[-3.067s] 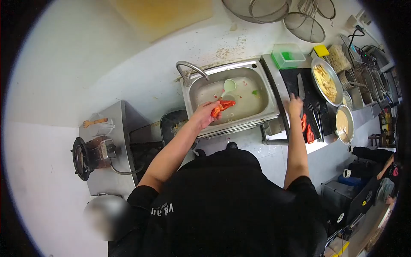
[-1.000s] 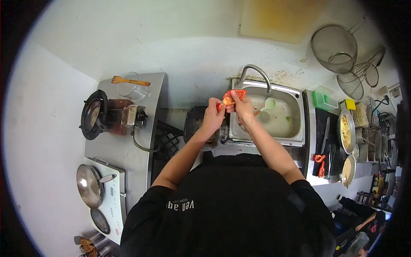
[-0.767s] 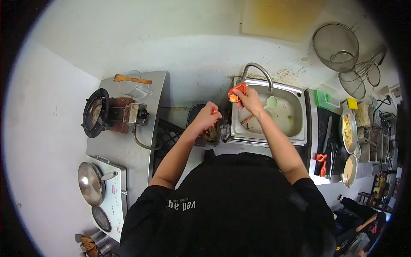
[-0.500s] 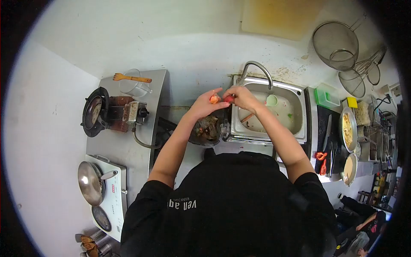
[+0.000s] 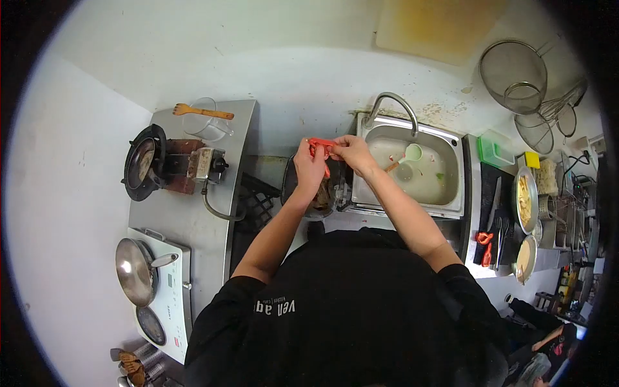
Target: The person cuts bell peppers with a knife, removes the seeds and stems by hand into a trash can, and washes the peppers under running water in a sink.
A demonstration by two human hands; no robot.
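Over a scrap bin (image 5: pixel 289 184), a red pepper (image 5: pixel 321 143) is between my two hands, opened up so that its inside shows. My left hand (image 5: pixel 310 170) is closed around the pepper from the left. On its right side, the fingers of my right hand (image 5: pixel 354 155) pinch the pepper's edge. A strip of red hangs below my left fingers. Food scraps (image 5: pixel 320 197) lie in the bin under my hands. Just right of my right hand is the steel sink (image 5: pixel 422 177), with a pale green ladle (image 5: pixel 412 153) in it.
A curved tap (image 5: pixel 394 98) rises behind the sink. On the right counter lie red pepper pieces (image 5: pixel 485 248), a knife (image 5: pixel 496 197) and a bowl of pale strips (image 5: pixel 524 200). Left are a gas burner (image 5: pixel 153 164) and a pan (image 5: pixel 134 271). Another person (image 5: pixel 554 338) is at lower right.
The red pepper has been turned and opened between my hands, with more of it showing. My left hand has rotated to wrap around it. The view has shifted slightly.
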